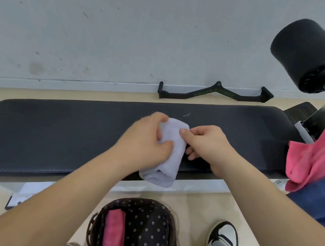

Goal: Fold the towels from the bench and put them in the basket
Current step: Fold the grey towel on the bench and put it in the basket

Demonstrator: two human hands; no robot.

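Note:
A folded, rolled-up white towel (167, 161) lies across the near edge of the black bench (50, 131), its lower end hanging past the edge. My left hand (146, 139) grips the towel's left side, thumb on top. My right hand (206, 146) pinches its right side, thumb on the cloth and fingers under it. Below on the floor stands a dark flower-print basket (148, 226) holding a folded pink towel (114, 232). Another pink towel (319, 154) and a blue one (322, 201) lie unfolded at the bench's right end.
A black foam roller pad (313, 54) juts out at the upper right. A black cable-bar handle (214, 94) lies on the floor against the wall behind the bench. My shoe (222, 237) and trouser leg stand right of the basket.

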